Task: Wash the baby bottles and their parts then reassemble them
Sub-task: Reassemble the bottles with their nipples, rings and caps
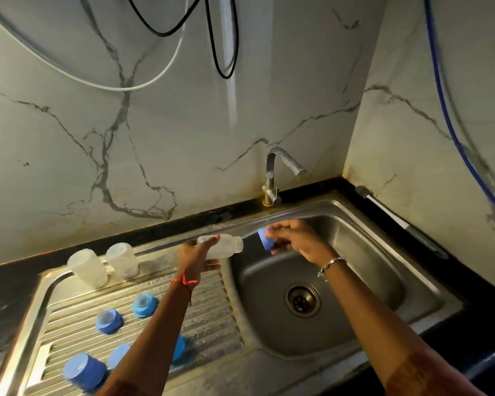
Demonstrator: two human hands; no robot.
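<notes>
Over the left edge of the sink basin (360, 284) the left hand (194, 257) grips a clear baby bottle (226, 246) sideways and the right hand (296, 238) pinches a blue collar (265, 238) near its neck; slippery plastic may drop, or the collar thread crookedly.

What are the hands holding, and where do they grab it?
The left hand holds a clear bottle around its base end. The right hand pinches a blue cap by the end facing away from the bottle.
</notes>
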